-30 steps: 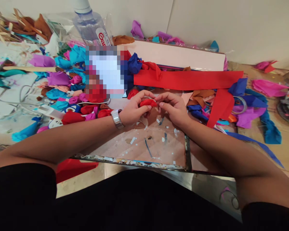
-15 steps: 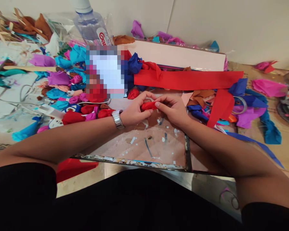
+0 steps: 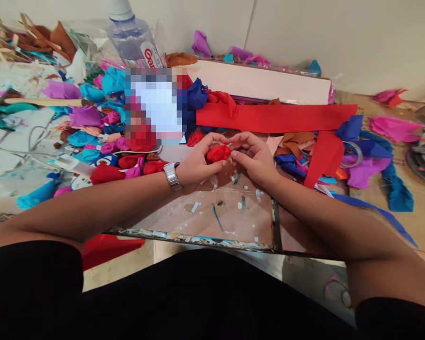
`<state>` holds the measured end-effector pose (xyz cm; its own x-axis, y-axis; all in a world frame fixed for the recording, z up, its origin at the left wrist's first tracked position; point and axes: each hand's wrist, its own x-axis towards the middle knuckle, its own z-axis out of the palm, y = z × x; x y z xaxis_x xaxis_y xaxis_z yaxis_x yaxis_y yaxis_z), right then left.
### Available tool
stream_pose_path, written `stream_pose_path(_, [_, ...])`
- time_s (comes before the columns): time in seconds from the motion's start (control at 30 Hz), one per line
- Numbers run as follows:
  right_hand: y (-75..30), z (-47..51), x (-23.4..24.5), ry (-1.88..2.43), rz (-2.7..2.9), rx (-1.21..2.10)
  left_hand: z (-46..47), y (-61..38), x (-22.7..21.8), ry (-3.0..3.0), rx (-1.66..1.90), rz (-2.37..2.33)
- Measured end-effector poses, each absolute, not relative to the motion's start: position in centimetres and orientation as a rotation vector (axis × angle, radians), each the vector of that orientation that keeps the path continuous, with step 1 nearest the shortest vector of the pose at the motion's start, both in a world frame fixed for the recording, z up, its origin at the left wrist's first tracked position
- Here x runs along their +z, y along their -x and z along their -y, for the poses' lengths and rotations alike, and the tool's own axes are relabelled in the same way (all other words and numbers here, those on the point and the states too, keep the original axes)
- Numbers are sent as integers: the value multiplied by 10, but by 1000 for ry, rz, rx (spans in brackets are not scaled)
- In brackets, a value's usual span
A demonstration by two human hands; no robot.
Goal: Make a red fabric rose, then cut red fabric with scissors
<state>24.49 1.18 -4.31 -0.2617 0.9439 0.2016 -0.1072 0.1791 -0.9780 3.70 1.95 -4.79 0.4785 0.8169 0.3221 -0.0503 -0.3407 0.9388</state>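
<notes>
A small crumpled red crepe paper roll (image 3: 218, 153) sits between my two hands above the table. My left hand (image 3: 198, 163), with a metal watch at the wrist, is closed around it, thumb below and fingers curled over the top. At the roll's right end is my right hand (image 3: 253, 158), its fingers bent and the thumb tip against the paper. The fingertips of both hands meet above the roll. Behind them lies a long red crepe paper strip (image 3: 279, 118), and a shorter red strip (image 3: 324, 158) hangs down to the right.
Coloured paper pieces (image 3: 87, 115) crowd the left side. A clear bottle (image 3: 132, 40) stands at the back, beside a pixelated bright patch. A tape roll (image 3: 354, 153) lies among scraps at right. Glue spots and paper bits dot the table (image 3: 198, 217) before me.
My right fingers have spread and lifted a little from the red roll, with the thumb slightly lower. More of the roll shows, looking rounder. My left hand has barely moved.
</notes>
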Motion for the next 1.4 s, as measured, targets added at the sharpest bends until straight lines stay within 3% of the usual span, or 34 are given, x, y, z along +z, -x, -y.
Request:
stream_pose_path(0.37, [-243, -8, -46, 844, 1656, 950, -17, -41, -45, -1570, 1069, -692])
stream_pose_path(1.4, [-246, -5, -42, 816, 1769, 833, -15, -43, -43, -1530, 1151, -828])
